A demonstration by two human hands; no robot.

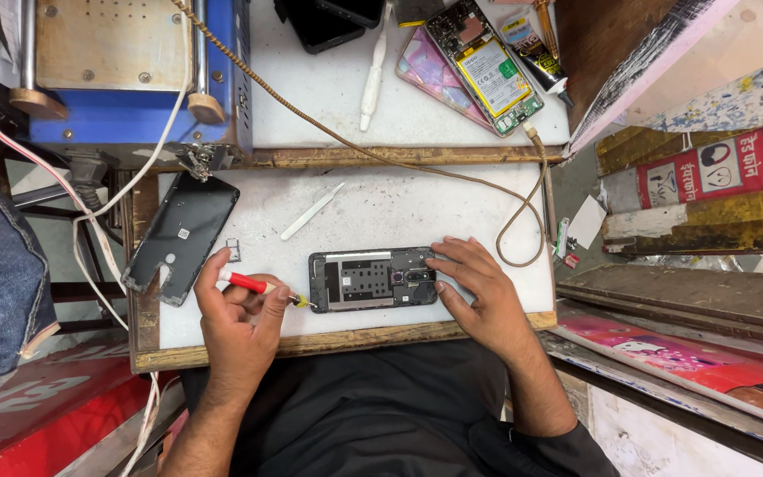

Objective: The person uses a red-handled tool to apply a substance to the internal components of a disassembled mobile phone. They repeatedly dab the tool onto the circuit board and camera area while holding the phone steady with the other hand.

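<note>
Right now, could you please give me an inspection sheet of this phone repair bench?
Surface: white bench top, wooden edging.
Job's things: opened phone lying flat; red-handled screwdriver tip at its left end.
Clutter: detached back cover, white pry tool, second opened phone, glue tube.
Grippers: left hand grips the screwdriver; right hand steadies the phone.
Cables: braided cable, white cable.
Surroundings: blue machine.

An opened smartphone [373, 279] lies flat and lengthwise on the white work surface, back cover off, showing a dark inner frame, a metal shield plate and a camera module toward its right end. A small screwdriver [258, 287] with a red-and-white handle lies tilted, its yellowish tip pointing right and touching the phone's left edge near the lower corner.
</note>
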